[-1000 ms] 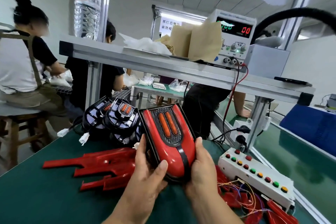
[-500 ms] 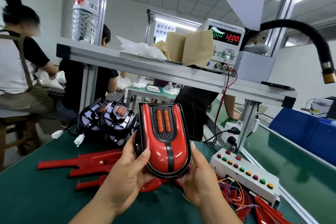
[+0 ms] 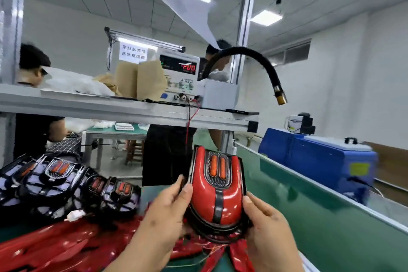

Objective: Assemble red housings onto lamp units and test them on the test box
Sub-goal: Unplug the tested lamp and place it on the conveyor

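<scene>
lamp housing: glossy red plastic, smooth, dark centre strip | lamp units: glossy blk plastic | shelf: matt grey metal | bags: brown paper, matt, creased | hose: blk, ribbed, brassy tip | bench top: matt green

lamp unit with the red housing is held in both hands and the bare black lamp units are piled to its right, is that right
Not quite. In the head view the left hand and right hand do both grip the lamp unit with the red housing, but the bare black lamp units are piled to its left, not its right.
</scene>
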Tool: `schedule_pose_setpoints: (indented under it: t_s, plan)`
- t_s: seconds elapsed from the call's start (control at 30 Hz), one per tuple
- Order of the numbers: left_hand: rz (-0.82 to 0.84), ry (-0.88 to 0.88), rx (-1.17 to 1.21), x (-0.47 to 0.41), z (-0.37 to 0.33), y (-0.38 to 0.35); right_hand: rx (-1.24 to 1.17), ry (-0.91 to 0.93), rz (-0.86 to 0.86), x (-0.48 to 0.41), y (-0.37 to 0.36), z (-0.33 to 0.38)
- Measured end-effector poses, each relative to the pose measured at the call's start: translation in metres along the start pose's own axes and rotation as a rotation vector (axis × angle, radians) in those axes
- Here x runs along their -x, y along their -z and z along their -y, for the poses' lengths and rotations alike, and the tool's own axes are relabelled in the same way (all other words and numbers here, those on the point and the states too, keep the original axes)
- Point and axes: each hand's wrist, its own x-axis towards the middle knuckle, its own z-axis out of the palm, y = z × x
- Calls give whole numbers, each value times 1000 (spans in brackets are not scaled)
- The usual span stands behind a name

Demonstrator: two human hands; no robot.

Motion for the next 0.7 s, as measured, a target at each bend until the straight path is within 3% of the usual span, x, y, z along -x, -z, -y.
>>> schedule_pose_setpoints:
  t_s: [0.1, 0.23, 0.4, 0.53, 0.7]
  plan:
    - [-25, -1, -95, -19, 12, -71, 41, 101, -138, -6, 50, 34]
    - [25, 113, -231, -47, 48, -147, 82, 70, -315, -23, 111, 61]
    - [174, 394, -52, -75, 75, -196, 198, -30, -406, -54, 165, 71]
    - [155, 467, 4, -96, 82, -206, 243, -127, -469, -84, 181, 70]
    - [157, 511, 104, -110, 87, -215, 434, -110, -462, -110, 174, 85]
